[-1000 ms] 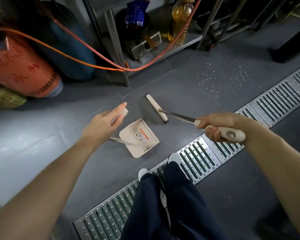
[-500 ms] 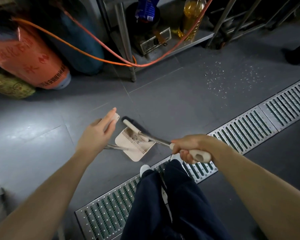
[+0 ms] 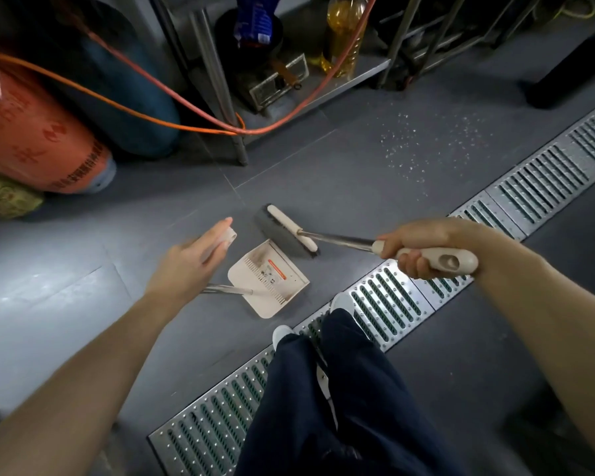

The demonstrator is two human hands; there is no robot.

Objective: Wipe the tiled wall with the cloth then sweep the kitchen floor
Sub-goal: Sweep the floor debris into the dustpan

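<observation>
My right hand [image 3: 423, 247] grips the beige handle of a broom whose metal shaft runs left to a beige head with grey bristles [image 3: 289, 231] on the grey floor, just beyond the dustpan's open edge. My left hand [image 3: 189, 262] is closed on the top of the long-handled beige dustpan [image 3: 268, 280], which sits flat on the floor with some dirt in its far corner. White crumbs [image 3: 423, 146] are scattered on the floor further right. No cloth or tiled wall is in view.
A metal drain grate [image 3: 385, 300] runs diagonally under my feet [image 3: 340, 300]. An orange gas cylinder [image 3: 31, 142], a blue cylinder [image 3: 128, 97] and an orange hose [image 3: 186, 97] sit at the back left. A steel shelf [image 3: 354, 73] holds an oil bottle [image 3: 340, 32].
The broom head swept into the dustpan half a second ago, then moved back out to the floor beyond the pan's edge. My right hand moved right. The dustpan stayed roughly put.
</observation>
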